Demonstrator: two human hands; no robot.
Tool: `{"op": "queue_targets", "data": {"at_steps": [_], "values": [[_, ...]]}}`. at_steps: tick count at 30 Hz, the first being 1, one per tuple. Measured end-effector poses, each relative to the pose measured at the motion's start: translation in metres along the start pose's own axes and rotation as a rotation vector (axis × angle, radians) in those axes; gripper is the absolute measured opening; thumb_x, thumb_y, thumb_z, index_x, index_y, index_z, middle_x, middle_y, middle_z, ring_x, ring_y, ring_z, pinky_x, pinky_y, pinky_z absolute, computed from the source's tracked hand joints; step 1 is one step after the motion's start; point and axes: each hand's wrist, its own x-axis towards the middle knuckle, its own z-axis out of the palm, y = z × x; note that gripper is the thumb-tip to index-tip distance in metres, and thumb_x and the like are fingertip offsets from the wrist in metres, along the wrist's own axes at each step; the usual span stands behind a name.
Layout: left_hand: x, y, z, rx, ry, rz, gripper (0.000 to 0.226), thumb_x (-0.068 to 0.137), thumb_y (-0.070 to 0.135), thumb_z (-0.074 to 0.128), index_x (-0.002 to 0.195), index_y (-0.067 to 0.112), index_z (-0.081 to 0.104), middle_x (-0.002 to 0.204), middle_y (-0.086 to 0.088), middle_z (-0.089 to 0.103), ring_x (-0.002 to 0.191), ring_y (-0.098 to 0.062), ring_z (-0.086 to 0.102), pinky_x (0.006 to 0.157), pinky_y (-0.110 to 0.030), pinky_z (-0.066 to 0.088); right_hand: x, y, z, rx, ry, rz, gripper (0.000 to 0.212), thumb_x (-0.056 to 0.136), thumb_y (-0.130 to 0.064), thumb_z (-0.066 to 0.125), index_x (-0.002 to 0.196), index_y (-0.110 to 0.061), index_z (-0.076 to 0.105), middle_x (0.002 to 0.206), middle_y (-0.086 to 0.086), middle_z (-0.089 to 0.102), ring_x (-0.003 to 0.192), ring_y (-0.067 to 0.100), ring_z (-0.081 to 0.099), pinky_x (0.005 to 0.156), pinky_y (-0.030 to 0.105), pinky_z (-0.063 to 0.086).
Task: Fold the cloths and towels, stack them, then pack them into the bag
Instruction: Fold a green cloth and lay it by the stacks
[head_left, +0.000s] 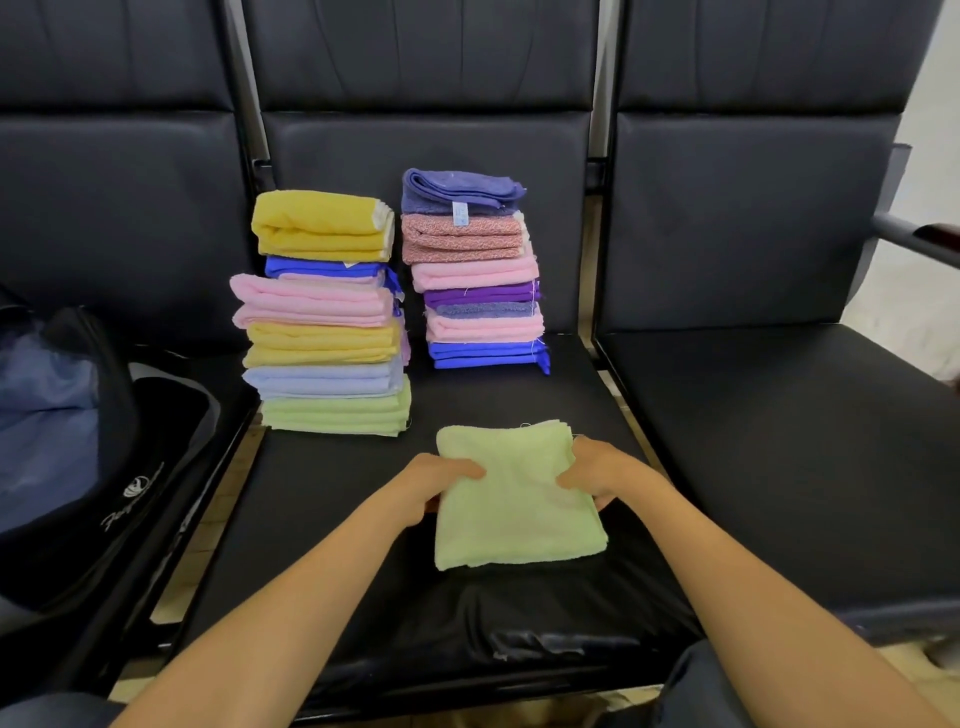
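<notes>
The left grip (447, 480) and right grip (597, 467) pinch a folded, nubby pale-green towel (519, 514) at its 9 and 3 o'clock edges on the black padded seat (322, 519), likely to lift it whole. A soft yellow-topped stack (324, 312) stands at 11 o'clock, a blue-topped stack (478, 270) at 12. The open dark bag (78, 441) waits at 9.

Two stacks (327, 312) (480, 270), one loose cloth (514, 501), one bag (78, 457)

Left hand (441, 480) and right hand (597, 467): fingers tucked under green cloth (519, 509), out of sight. Bag (104, 467) cut off by the left edge, script on it unreadable. Tag (460, 213) on top blue towel (457, 186) too small to read.
</notes>
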Motion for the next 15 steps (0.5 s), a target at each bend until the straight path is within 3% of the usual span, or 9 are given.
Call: {"op": "queue_targets", "data": {"at_steps": [4, 6, 9, 12, 15], "values": [[-0.019, 0.026, 0.009, -0.087, -0.089, 0.091, 0.047, 0.08, 0.026, 0.068, 0.123, 0.01, 0.055, 0.113, -0.013, 0.066, 0.104, -0.028, 0.063, 0.094, -0.042, 0.05, -0.007, -0.006, 0.0, -0.009, 0.084, -0.03, 0.013, 0.096, -0.018, 0.048, 0.104, -0.009, 0.051, 0.096, 0.005, 0.06, 0.091, 0.023, 0.064, 0.072, 0.033, 0.059], [-0.033, 0.044, 0.013, -0.07, -0.107, 0.15, 0.041, 0.084, 0.024, 0.064, 0.121, 0.01, 0.054, 0.113, -0.013, 0.065, 0.104, -0.028, 0.062, 0.095, -0.042, 0.049, -0.008, -0.011, 0.003, 0.119, 0.108, -0.051, 0.026, 0.1, -0.03, 0.041, 0.11, -0.008, 0.051, 0.098, 0.007, 0.062, 0.088, 0.022, 0.063, 0.077, 0.036, 0.058], [-0.057, 0.071, 0.014, -0.077, -0.135, 0.229, 0.03, 0.087, 0.023, 0.063, 0.114, 0.009, 0.059, 0.107, -0.012, 0.068, 0.099, -0.025, 0.065, 0.089, -0.038, 0.051, -0.013, -0.019, 0.009, 0.642, -0.012, 0.003, 0.054, 0.096, -0.056, 0.037, 0.124, -0.013, 0.053, 0.103, 0.007, 0.065, 0.088, 0.022, 0.063, 0.07, 0.037, 0.054], [-0.076, 0.089, 0.002, -0.13, -0.169, 0.261, 0.03, 0.086, 0.024, 0.065, 0.113, 0.011, 0.06, 0.105, -0.01, 0.07, 0.097, -0.024, 0.067, 0.084, -0.036, 0.052, -0.02, -0.023, 0.008, 1.14, -0.25, -0.059, 0.063, 0.09, -0.068, 0.037, 0.121, -0.02, 0.063, 0.111, 0.01, 0.07, 0.1, 0.026, 0.065, 0.079, 0.038, 0.051], [-0.084, 0.092, -0.015, -0.203, -0.156, 0.273, 0.035, 0.085, 0.025, 0.066, 0.117, 0.012, 0.06, 0.109, -0.011, 0.07, 0.1, -0.025, 0.066, 0.082, -0.036, 0.053, -0.027, -0.027, 0.005, 1.338, -0.355, -0.173, 0.065, 0.089, -0.069, 0.036, 0.126, -0.021, 0.061, 0.112, 0.011, 0.07, 0.096, 0.028, 0.069, 0.081, 0.038, 0.053]]}}
